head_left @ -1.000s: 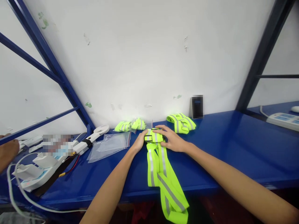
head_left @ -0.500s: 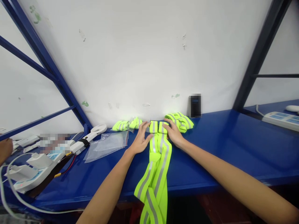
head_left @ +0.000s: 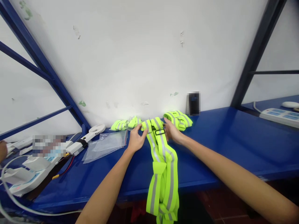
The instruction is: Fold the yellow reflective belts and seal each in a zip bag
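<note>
Blue frame (head_left: 44, 63): slopes down from the upper left corner, meeting the counter (head_left: 221, 143) behind the fan.
Co-worker: part of a hand (head_left: 2, 151), cut off by the left edge.
White strip (head_left: 22, 188): angled on the counter, two plugs (head_left: 38, 162) in it; its far end is pixelated.
Cable (head_left: 46, 214): white, looping past the strip and along below the counter's front edge.
Lead (head_left: 55, 177): red wire with a yellow connector, just beside the strip.
Fan (head_left: 90, 137): white, lying flat, round head toward the wall, black band on the handle.
Bags (head_left: 106, 144): clear, flat, overlapping, right of the fan.
Packs (head_left: 120, 125): yellow-green, near the wall, partly in clear film.
Left hand (head_left: 136, 138): thumb and fingers closed on the left end of the strap's folded top.
Strap (head_left: 172, 174): yellow-green with silver stripes, between the hands; its lengths run forward over the counter's edge and hang below.
Buckle (head_left: 160, 132): black, on the strap, just left of the right hand.
Right hand (head_left: 174, 133): fingers curled at the fold's right end; cannot tell whether they grip it.
Bundle (head_left: 179, 120): yellow-green, striped, folded, behind the right hand.
Block (head_left: 194, 105): dark, pixelated, upright near the wall.
Dark post (head_left: 249, 59): slanting upward to the right.
Right strip (head_left: 281, 117): white, beyond the post.
</note>
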`<state>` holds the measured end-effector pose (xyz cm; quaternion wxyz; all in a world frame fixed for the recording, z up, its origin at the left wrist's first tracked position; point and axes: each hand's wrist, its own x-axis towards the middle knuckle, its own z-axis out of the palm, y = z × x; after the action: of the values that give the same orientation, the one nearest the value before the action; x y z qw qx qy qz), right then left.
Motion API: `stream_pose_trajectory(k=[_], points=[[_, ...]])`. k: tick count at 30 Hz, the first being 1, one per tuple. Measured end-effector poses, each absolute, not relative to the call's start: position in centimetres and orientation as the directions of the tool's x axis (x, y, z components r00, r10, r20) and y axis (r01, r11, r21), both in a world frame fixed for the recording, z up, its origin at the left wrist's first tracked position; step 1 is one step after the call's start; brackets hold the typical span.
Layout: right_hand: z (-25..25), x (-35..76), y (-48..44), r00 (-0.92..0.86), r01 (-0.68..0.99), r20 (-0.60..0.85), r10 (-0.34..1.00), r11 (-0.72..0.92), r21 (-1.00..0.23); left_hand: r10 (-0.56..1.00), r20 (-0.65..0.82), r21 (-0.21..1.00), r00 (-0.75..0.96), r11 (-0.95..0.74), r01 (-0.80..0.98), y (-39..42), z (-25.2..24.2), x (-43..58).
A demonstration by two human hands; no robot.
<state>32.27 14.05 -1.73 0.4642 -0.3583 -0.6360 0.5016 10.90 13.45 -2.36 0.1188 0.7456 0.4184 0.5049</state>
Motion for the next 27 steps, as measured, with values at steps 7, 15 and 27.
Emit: stream_pose_trajectory(k=[7, 15, 27], points=[[-0.4, 34.0, 13.0, -0.444, 0.434, 0.641, 0.625, 0.777, -0.456, 0.896, 0.433, 0.877, 0.097, -0.444, 0.182, 13.5, -3.3, 12.0], [-1.9, 32.8, 14.1, -0.319, 0.286, 0.566, 0.760, 0.646, -0.707, 0.849, 0.458, 0.866, 0.264, -0.494, 0.083, 13.5, -3.6, 11.9], [-2.5, 31.1, 14.4, -0.302, -0.245, 0.071, 0.951, -0.006, -0.970, 0.882, 0.436, 0.879, 0.179, -0.460, 0.125, 14.7, -4.6, 11.4]])
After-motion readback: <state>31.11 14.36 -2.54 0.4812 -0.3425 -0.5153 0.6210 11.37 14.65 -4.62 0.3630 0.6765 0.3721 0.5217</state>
